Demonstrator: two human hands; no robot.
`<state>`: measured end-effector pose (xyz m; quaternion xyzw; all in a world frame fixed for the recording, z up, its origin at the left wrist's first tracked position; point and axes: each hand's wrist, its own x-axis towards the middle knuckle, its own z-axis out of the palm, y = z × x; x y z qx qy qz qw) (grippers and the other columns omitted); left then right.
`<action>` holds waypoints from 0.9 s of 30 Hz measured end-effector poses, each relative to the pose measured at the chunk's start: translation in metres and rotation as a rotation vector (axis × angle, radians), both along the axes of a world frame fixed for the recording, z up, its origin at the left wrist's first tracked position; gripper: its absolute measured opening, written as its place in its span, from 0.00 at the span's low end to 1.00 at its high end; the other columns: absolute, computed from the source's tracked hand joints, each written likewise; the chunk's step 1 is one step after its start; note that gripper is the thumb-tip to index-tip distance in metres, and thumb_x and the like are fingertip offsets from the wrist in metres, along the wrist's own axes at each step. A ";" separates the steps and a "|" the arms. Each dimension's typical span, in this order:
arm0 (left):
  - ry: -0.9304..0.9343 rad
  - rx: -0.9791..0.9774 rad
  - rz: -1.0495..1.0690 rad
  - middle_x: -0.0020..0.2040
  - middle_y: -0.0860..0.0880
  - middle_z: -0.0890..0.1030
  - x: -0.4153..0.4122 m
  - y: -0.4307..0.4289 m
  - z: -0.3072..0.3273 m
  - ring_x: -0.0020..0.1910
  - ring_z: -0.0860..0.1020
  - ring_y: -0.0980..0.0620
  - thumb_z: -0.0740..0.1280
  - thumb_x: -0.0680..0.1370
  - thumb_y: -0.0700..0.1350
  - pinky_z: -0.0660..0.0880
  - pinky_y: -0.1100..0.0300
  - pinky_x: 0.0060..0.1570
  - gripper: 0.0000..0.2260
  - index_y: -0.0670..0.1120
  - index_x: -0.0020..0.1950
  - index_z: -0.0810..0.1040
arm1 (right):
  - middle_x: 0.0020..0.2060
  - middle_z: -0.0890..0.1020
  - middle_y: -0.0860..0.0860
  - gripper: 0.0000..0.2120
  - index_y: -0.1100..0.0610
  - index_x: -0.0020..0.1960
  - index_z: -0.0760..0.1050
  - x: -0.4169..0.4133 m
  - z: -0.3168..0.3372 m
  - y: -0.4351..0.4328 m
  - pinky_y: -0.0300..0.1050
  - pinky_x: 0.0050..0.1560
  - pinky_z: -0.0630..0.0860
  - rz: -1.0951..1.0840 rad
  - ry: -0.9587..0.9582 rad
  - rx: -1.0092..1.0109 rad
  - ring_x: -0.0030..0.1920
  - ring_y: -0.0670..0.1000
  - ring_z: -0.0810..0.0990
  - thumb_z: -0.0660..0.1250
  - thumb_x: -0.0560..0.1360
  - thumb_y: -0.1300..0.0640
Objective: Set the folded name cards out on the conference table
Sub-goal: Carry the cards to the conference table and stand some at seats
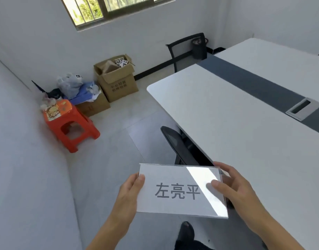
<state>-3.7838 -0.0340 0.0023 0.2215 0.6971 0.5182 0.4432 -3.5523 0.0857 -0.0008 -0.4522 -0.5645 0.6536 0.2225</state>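
One conference table fills the right half of the frame, its white surface split by one dark grey strip running from upper centre to the right edge, with one metal cable port set in that strip. Two black mesh chairs show: one at the table's far end in the upper centre, and one tucked against the near edge at centre. In the left-centre corner sit two cardboard boxes: the taller one stands open, the lower one carries a heap of plastic bags. One orange plastic stool stands just beside the lower box. One barred window crosses the top of the frame.

At lower centre, one name card is held in the air over the floor, beside the table's near edge and not on the surface; it bears three dark characters behind a clear glossy cover. The left hand grips its left edge, thumb on the front face, fingers closed behind it. The right hand grips the right edge, thumb pressed on the front, fingers wrapped around the back.
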 end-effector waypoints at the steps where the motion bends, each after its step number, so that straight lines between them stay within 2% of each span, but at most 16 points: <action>1: 0.021 0.006 -0.036 0.38 0.53 0.85 -0.012 0.019 0.007 0.35 0.81 0.59 0.59 0.80 0.48 0.76 0.69 0.34 0.12 0.44 0.48 0.79 | 0.48 0.85 0.44 0.29 0.40 0.62 0.72 -0.008 0.004 0.018 0.42 0.49 0.77 -0.014 -0.034 0.047 0.49 0.46 0.85 0.72 0.62 0.41; 4: 0.067 0.030 -0.164 0.39 0.50 0.84 -0.045 0.075 0.011 0.35 0.80 0.57 0.59 0.79 0.50 0.75 0.67 0.34 0.12 0.44 0.48 0.78 | 0.51 0.82 0.35 0.28 0.35 0.59 0.73 -0.028 0.013 0.072 0.37 0.55 0.74 0.001 -0.183 0.224 0.52 0.36 0.80 0.71 0.60 0.36; 7: 0.068 0.051 -0.276 0.37 0.54 0.84 -0.060 0.127 0.011 0.35 0.80 0.60 0.58 0.80 0.47 0.74 0.70 0.34 0.11 0.45 0.48 0.78 | 0.53 0.81 0.33 0.30 0.33 0.60 0.71 -0.045 0.024 0.108 0.37 0.57 0.71 0.109 -0.351 0.310 0.56 0.31 0.76 0.70 0.60 0.31; 10: 0.079 0.042 -0.444 0.44 0.51 0.85 -0.071 0.188 0.006 0.42 0.82 0.56 0.58 0.80 0.49 0.76 0.68 0.38 0.11 0.47 0.53 0.78 | 0.54 0.81 0.34 0.30 0.32 0.60 0.70 -0.060 0.023 0.142 0.41 0.57 0.75 0.190 -0.504 0.302 0.55 0.36 0.78 0.68 0.60 0.26; 13: 0.080 0.058 -0.608 0.46 0.50 0.84 -0.084 0.253 -0.002 0.44 0.82 0.55 0.57 0.80 0.50 0.76 0.65 0.39 0.12 0.46 0.55 0.77 | 0.53 0.81 0.37 0.32 0.35 0.61 0.70 -0.065 0.010 0.178 0.45 0.56 0.76 0.162 -0.633 0.259 0.53 0.40 0.79 0.64 0.61 0.24; 15: 0.057 0.068 -0.709 0.45 0.50 0.84 -0.092 0.293 -0.009 0.43 0.82 0.56 0.57 0.80 0.48 0.76 0.65 0.39 0.12 0.45 0.55 0.77 | 0.53 0.81 0.37 0.30 0.37 0.61 0.72 -0.069 0.004 0.198 0.45 0.56 0.76 0.112 -0.657 0.206 0.53 0.40 0.79 0.63 0.63 0.25; 18: 0.034 0.068 -0.866 0.48 0.48 0.84 -0.103 0.357 -0.017 0.48 0.82 0.53 0.57 0.81 0.48 0.77 0.62 0.45 0.11 0.47 0.56 0.77 | 0.50 0.83 0.38 0.19 0.39 0.55 0.76 -0.081 -0.003 0.228 0.49 0.54 0.78 0.000 -0.562 0.077 0.49 0.40 0.81 0.68 0.68 0.33; 21: 0.007 0.047 -0.994 0.48 0.51 0.84 -0.103 0.429 -0.033 0.47 0.82 0.54 0.57 0.81 0.51 0.76 0.63 0.44 0.12 0.48 0.56 0.77 | 0.47 0.84 0.42 0.12 0.41 0.50 0.78 -0.088 -0.012 0.258 0.53 0.53 0.79 -0.152 -0.554 0.024 0.47 0.43 0.82 0.71 0.69 0.39; 24: 0.156 0.030 -1.030 0.55 0.54 0.81 -0.090 0.495 -0.069 0.57 0.77 0.53 0.56 0.79 0.57 0.72 0.57 0.58 0.17 0.51 0.58 0.77 | 0.46 0.84 0.43 0.12 0.41 0.50 0.78 -0.076 -0.021 0.276 0.51 0.49 0.79 -0.310 -0.654 0.017 0.47 0.46 0.82 0.71 0.69 0.40; 27: 0.452 -0.059 -1.043 0.63 0.51 0.74 -0.068 0.549 -0.115 0.62 0.73 0.51 0.58 0.79 0.56 0.67 0.58 0.58 0.18 0.48 0.65 0.73 | 0.46 0.83 0.40 0.12 0.41 0.53 0.76 -0.051 -0.025 0.290 0.49 0.47 0.77 -0.443 -0.797 0.055 0.47 0.47 0.81 0.69 0.71 0.41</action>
